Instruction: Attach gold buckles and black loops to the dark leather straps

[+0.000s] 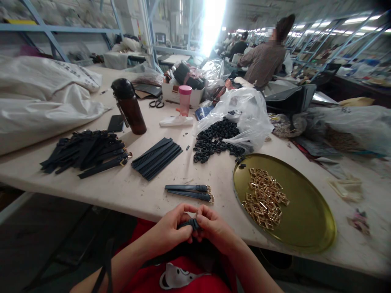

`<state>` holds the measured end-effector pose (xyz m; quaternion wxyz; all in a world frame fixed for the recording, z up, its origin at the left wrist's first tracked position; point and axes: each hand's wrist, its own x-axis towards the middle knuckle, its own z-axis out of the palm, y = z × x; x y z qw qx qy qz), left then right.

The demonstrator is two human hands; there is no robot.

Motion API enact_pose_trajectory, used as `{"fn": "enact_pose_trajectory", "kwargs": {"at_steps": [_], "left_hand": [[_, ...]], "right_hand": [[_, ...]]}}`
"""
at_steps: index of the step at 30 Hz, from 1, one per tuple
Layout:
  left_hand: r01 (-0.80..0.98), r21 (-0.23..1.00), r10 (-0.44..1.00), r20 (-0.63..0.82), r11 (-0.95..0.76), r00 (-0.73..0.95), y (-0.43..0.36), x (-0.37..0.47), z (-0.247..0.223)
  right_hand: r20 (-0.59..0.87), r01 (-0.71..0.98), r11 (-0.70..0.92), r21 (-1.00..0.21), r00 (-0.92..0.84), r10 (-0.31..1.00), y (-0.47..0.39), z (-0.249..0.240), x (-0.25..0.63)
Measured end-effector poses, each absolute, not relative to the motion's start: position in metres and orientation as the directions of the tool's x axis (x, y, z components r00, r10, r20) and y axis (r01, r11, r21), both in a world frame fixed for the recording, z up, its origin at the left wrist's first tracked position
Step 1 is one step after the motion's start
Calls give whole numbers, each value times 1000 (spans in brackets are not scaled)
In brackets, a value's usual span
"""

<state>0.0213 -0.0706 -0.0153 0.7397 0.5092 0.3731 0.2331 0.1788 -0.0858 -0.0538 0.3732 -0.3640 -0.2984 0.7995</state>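
My left hand (pixel 177 228) and my right hand (pixel 215 228) meet in front of the table's near edge. Between them is a dark strap (pixel 193 223), folded or looped, with the fingers of both hands closed on it. My fingers hide much of the strap, and whether a buckle sits on it I cannot tell. Just beyond the hands lie a few finished-looking buckled straps (pixel 187 188) with gold buckles at their right ends. To the right, a round gold tray (pixel 311 219) carries a heap of gold buckles (pixel 265 199).
Flat dark strips (pixel 157 158) lie stacked left of centre, beside a pile of buckled straps (pixel 85 152). Small black loops (pixel 214 138) spill from a clear plastic bag (pixel 247 114). A brown bottle (pixel 130 108), a pink-lidded cup (pixel 185 101) and scissors (pixel 157 102) stand or lie farther back.
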Motion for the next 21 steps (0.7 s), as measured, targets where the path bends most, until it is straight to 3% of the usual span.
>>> {"fn": "enact_pose_trajectory", "kwargs": {"at_steps": [3,5,8,10,12,17,21], "left_hand": [[25,921,698,-312,389,645,-72,19,-14],[29,912,685,-328,409,650,-71,17,-16],[91,908,681,-371,410,632,-71,15,-21],[170,914,701,-393,368,595,-71,14,-23],[259,913,730,-407,314,549,-71,15,-24],[435,875,754,-430,213,496,-70,15,-19],[412,887,714,-427,210,555,-70,12,-12]], "right_hand": [[-383,-389,-592,-706,-494,781,-88,-59,177],[-386,-329,-547,-770,-442,809,-89,-59,177],[-312,-46,-333,-942,-251,916,-90,-54,178],[-208,197,-175,-965,-161,965,-90,-52,178],[-154,312,-101,-945,-149,977,-91,-52,176],[-216,188,-179,-966,-199,956,-95,-60,174],[-238,136,-211,-968,-235,942,-97,-60,180]]}}
